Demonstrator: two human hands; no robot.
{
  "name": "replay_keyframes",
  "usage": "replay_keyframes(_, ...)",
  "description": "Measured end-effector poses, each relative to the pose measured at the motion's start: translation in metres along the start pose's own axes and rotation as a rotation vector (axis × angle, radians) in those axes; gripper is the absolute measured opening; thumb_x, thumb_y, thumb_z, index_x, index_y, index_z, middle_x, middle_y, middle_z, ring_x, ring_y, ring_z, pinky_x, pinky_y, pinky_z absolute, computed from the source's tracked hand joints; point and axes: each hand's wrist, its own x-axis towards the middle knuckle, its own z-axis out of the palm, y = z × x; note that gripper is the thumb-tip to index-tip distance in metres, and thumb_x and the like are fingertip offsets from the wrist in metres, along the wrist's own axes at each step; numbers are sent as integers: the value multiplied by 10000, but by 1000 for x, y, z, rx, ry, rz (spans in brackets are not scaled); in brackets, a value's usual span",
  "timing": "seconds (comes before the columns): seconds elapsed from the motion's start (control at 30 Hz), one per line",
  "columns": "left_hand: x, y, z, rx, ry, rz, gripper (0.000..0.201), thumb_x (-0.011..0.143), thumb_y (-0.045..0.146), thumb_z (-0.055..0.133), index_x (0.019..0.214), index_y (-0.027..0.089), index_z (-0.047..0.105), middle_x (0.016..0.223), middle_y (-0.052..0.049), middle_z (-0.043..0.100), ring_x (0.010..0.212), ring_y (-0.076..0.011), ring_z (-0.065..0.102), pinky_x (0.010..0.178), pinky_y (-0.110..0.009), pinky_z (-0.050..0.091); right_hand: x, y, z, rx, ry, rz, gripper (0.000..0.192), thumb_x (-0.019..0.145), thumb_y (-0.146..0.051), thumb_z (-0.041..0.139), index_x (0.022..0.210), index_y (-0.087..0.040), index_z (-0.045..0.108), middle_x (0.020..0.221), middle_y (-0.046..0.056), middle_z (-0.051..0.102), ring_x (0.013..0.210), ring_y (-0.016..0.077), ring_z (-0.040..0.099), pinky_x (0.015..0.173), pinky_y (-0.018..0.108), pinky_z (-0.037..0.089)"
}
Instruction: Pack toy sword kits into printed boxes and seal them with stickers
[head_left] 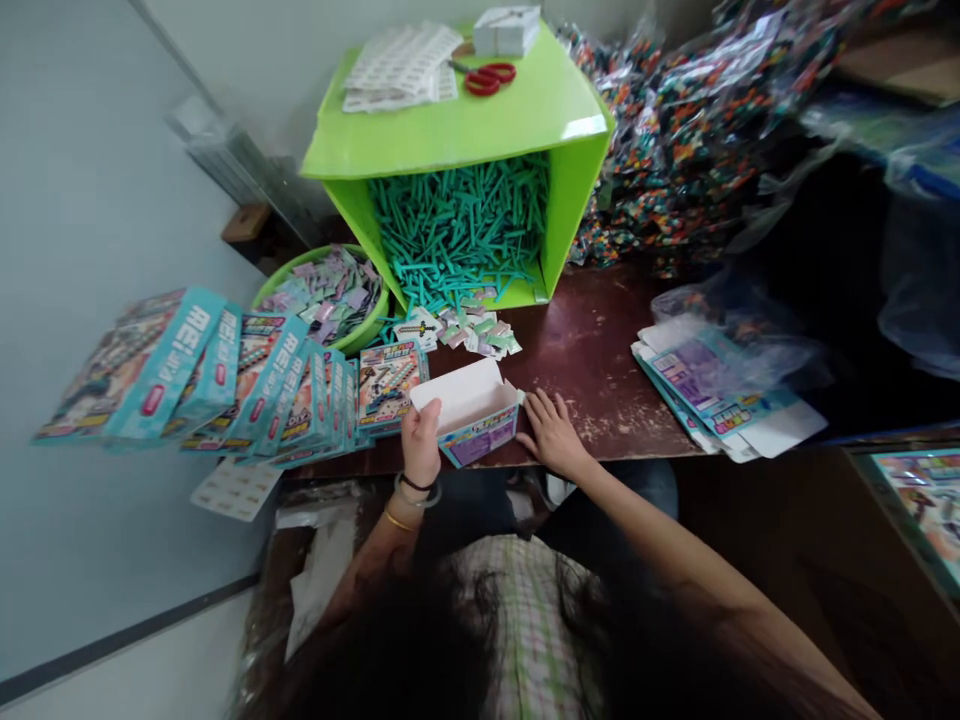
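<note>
A small printed cardboard box (480, 436) with its white inside showing sits near the table's front edge, its flap raised. My left hand (421, 442) grips the box at its left end, thumb against the raised flap. Flat on the table at the box's right end lies my right hand (553, 432), fingers stretched out and close to the side flap. Just behind the box are loose small printed packets (480, 332). To its left, another printed box (390, 382) lies with its picture side up.
A green bin (457, 135) full of teal sticks stands behind, with red-handled scissors (489, 78) on top. A green basket (367, 330) of packets and stacked boxes (172, 370) are left. Flattened cartons (727, 385) lie right, below bags of colourful pieces (675, 140).
</note>
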Motion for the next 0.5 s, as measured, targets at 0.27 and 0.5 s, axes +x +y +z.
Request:
replay_keyframes(0.27, -22, 7, 1, 182, -107, 225, 424, 830, 602, 676, 825, 182, 733, 739, -34, 721, 711, -195, 654, 680, -293, 536, -92, 37, -10, 334, 306, 177, 340, 1028, -393, 488, 1007, -244, 793, 1009, 108, 805, 1015, 280, 760, 947, 493, 613)
replay_keyframes(0.5, -49, 18, -9, 186, -251, 229, 362, 863, 540, 672, 819, 192, 758, 624, -3, 641, 591, -156, 576, 569, -257, 492, 34, 28, -34, 626, 524, 513, 420, 946, -532, 524, 1034, -171, 718, 986, 123, 771, 862, 232, 715, 815, 366, 592)
